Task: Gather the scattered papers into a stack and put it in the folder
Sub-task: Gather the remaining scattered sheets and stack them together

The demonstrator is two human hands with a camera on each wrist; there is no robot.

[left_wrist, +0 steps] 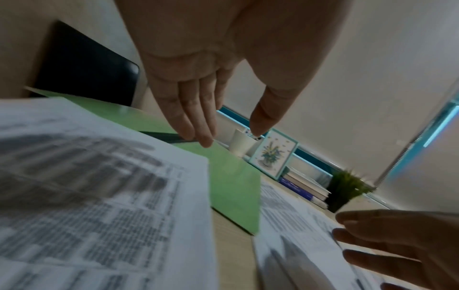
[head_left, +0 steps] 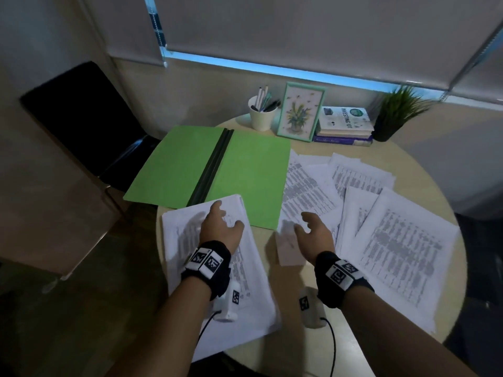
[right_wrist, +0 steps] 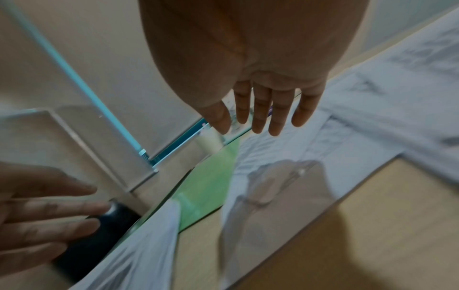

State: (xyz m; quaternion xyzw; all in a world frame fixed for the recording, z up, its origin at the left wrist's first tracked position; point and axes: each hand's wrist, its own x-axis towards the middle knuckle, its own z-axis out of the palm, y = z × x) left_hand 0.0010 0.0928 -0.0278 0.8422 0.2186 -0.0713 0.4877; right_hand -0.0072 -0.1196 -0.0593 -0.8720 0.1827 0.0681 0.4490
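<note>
Two hands are held over a round table (head_left: 424, 186). At the left, a green folder (head_left: 245, 170) is laid open, and a stack of papers (head_left: 217, 281) is seen under the left hand (head_left: 217, 227), whose fingers are straight and loose, gripping nothing. The right hand (head_left: 315, 232) is held with fingers spread above the scattered papers (head_left: 394, 240), further right.
</note>
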